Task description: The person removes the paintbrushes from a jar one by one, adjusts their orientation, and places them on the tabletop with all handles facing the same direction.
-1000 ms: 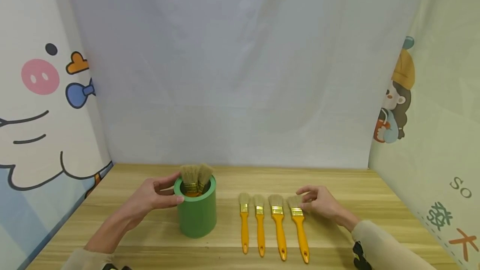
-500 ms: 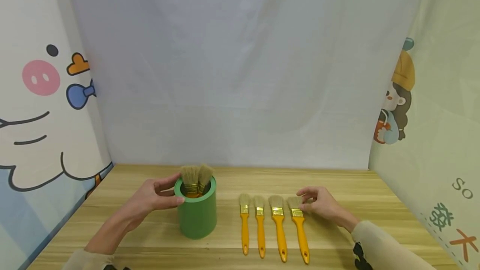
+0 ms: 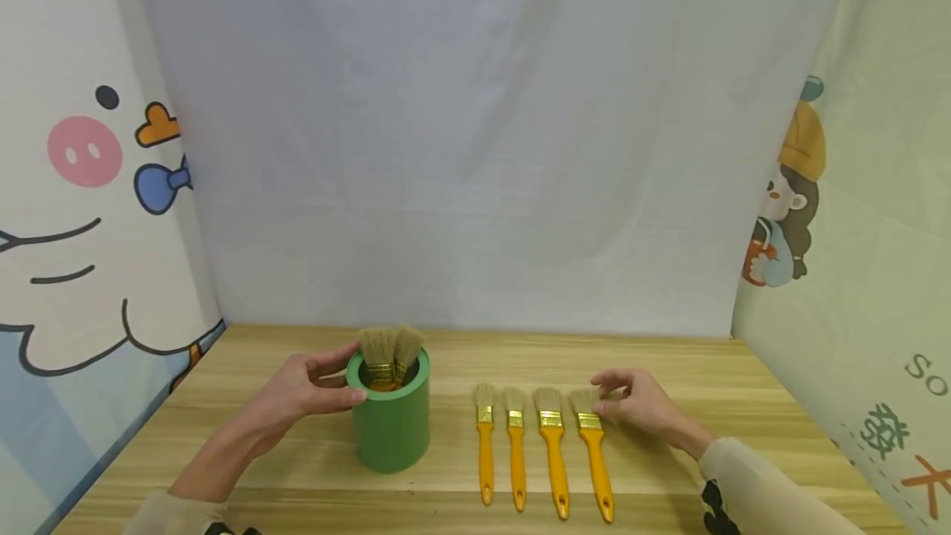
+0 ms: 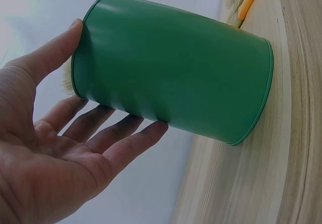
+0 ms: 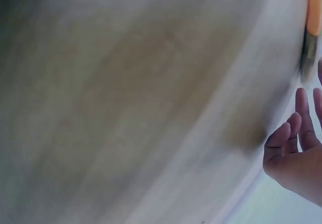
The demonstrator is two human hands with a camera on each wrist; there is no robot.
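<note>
A green cylindrical pot (image 3: 392, 432) stands upright on the table, left of centre. Two paintbrushes (image 3: 379, 353) poke out of it, bristles up; their handles are mostly hidden inside. My left hand (image 3: 300, 390) holds the pot from the left. In the left wrist view its thumb (image 4: 70, 38) lies at the rim and the other fingers touch the green wall. To the right, several paintbrushes with orange handles lie in a row, bristles pointing away. Beside the bristles of the rightmost paintbrush (image 3: 597, 456) is my right hand (image 3: 639, 404), fingers loosely bent and gripping nothing.
The wooden table (image 3: 669, 353) reaches back to a pale hanging cloth (image 3: 475, 147). Printed cloths with cartoon figures hang at the left (image 3: 67, 271) and right (image 3: 877, 229). Other brushes lying in the row include a narrow paintbrush (image 3: 485, 461) nearest the pot.
</note>
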